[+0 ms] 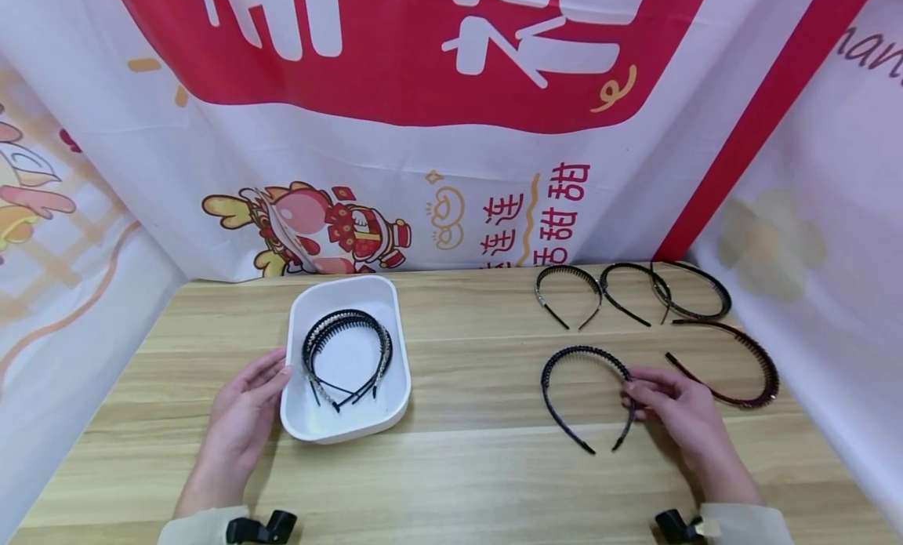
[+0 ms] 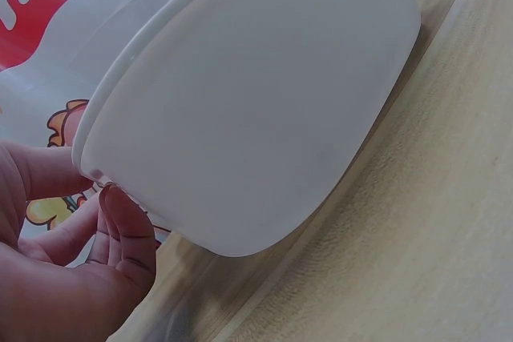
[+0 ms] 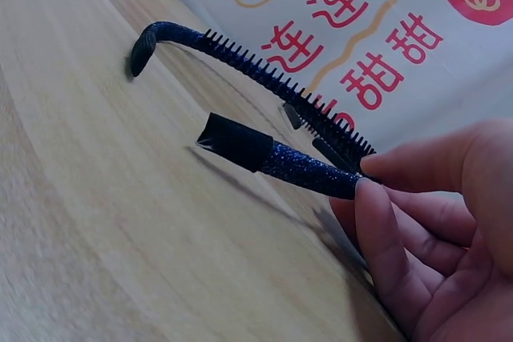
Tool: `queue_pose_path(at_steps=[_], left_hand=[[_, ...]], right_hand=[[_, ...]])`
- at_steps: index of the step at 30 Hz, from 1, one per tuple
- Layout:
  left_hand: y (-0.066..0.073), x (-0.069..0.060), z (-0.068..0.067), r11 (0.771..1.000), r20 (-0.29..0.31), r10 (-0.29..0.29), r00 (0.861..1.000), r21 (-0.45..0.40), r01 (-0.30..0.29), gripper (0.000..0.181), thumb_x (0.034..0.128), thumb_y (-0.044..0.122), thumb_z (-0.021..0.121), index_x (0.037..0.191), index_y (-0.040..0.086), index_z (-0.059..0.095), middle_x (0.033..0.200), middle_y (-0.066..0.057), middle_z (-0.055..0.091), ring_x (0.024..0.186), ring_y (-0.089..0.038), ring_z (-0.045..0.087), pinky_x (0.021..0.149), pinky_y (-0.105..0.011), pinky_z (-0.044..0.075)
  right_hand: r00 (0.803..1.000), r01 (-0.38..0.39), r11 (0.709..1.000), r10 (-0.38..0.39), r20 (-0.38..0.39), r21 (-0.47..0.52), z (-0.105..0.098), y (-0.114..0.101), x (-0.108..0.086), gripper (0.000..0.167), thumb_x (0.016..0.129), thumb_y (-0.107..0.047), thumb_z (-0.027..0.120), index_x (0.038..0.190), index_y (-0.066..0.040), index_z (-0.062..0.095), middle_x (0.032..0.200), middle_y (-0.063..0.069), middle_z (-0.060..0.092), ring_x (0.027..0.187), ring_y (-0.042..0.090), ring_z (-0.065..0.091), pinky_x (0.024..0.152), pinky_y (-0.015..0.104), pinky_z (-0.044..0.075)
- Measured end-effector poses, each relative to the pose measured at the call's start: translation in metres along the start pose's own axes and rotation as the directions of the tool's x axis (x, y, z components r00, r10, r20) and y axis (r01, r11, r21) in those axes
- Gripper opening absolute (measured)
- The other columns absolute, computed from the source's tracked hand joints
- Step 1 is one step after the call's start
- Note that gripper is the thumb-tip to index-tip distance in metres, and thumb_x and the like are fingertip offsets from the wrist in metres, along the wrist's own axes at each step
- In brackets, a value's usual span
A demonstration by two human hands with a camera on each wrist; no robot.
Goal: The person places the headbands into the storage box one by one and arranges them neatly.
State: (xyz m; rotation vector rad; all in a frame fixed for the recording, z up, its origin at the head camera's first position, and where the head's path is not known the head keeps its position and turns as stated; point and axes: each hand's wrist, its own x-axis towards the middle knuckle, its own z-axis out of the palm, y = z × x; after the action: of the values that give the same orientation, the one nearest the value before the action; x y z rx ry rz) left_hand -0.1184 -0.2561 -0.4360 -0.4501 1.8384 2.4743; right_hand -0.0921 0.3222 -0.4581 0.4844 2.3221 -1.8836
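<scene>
A white plastic box (image 1: 400,408) stands on the left of the table, with several dark toothed headbands (image 1: 347,319) stacked in it. My left hand (image 1: 247,408) holds the box's left side at the rim; in the left wrist view its fingers (image 2: 124,218) are bent at the edge. My right hand (image 1: 670,408) pinches one arm of a dark blue glittery headband (image 1: 553,408) between thumb and fingers. In the right wrist view this headband (image 3: 309,172) shows its inner teeth and black end caps, tilted and at least partly raised from the wood.
Behind my right hand lie more headbands: one with a silvery side (image 1: 567,270), two overlapping ones, black (image 1: 621,290) and dark (image 1: 719,294), and a reddish-brown one (image 1: 765,372) at the right. A printed cloth (image 1: 423,145) hangs along the back edge of the wooden table (image 1: 466,482).
</scene>
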Motion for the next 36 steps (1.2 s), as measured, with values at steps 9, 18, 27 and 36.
queue_pose_path(at_steps=[9,18,27,36], left_hand=[[-0.0011,0.0002,-0.0005,1.000,-0.001,0.004,1.000,0.000,-0.004,0.032,0.1029,0.000,0.068,0.121,0.025,0.076,0.108,0.012,0.074,0.107,-0.003,0.067,0.096,-0.015,0.057],[-0.0018,0.0003,-0.0012,1.000,0.000,-0.001,1.000,-0.009,0.001,0.033,0.1029,-0.002,0.066,0.116,0.026,0.077,0.107,0.012,0.074,0.107,-0.004,0.068,0.095,-0.015,0.057],[-0.0023,0.0003,-0.0016,1.000,0.004,0.004,1.000,-0.012,-0.003,0.033,0.1030,-0.002,0.066,0.117,0.026,0.077,0.106,0.012,0.074,0.106,-0.004,0.068,0.095,-0.015,0.056],[-0.0003,-0.0002,-0.0016,1.000,-0.002,-0.013,1.000,0.012,0.013,0.032,0.1040,0.000,0.065,0.118,0.027,0.076,0.106,0.013,0.074,0.104,-0.004,0.067,0.094,-0.015,0.056]], right_hand=[[1.000,0.008,0.999,-0.008,-0.004,0.032,-0.0013,0.0021,0.0011,0.047,0.100,-0.011,0.076,0.144,0.001,0.061,0.099,-0.011,0.081,0.089,0.009,0.080,0.080,0.025,0.067],[1.000,0.012,0.998,-0.010,-0.026,0.068,0.0008,0.0025,0.0020,0.046,0.100,-0.010,0.076,0.142,0.000,0.061,0.098,-0.011,0.081,0.089,0.009,0.080,0.080,0.025,0.067],[0.999,0.032,0.990,-0.025,-0.048,0.138,0.0034,0.0002,0.0006,0.039,0.100,-0.009,0.076,0.137,-0.003,0.065,0.097,-0.009,0.081,0.087,0.010,0.080,0.079,0.025,0.067],[0.994,0.011,0.992,0.002,-0.105,0.128,0.0085,0.0006,0.0015,0.040,0.101,-0.010,0.075,0.139,-0.004,0.063,0.095,-0.013,0.080,0.087,0.007,0.079,0.079,0.023,0.067]])
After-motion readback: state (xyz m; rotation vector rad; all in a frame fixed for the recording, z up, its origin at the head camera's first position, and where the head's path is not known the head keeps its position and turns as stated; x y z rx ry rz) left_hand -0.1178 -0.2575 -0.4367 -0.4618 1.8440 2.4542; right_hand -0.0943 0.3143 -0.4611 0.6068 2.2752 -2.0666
